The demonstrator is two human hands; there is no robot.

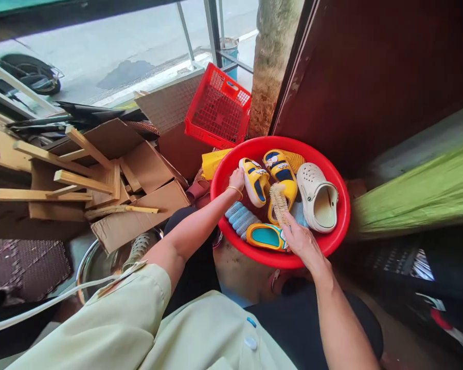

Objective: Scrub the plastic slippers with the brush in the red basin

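A red basin [280, 261] full of footwear stands in front of my knees. My left hand [237, 179] is closed on a yellow sandal [255, 182] with dark blue lining and a pale sole, near the basin's left side. In my right hand [301, 240] is a scrub brush [279, 201] with tan bristles, held over a second yellow sandal [283, 172]. A yellow slipper with a teal footbed [265, 236] lies just below the brush. Blue ridged footwear [239, 218] rests at the left, partly covered. On the right sits a cream clog [317, 198].
A red plastic crate [219, 108] leans behind the basin. At left, an upturned wooden stool [96, 174] lies on cardboard boxes [139, 221]. A metal basin [85, 267] holding a clog [141, 249] is beside my left leg. Green cloth [416, 190] hangs at right.
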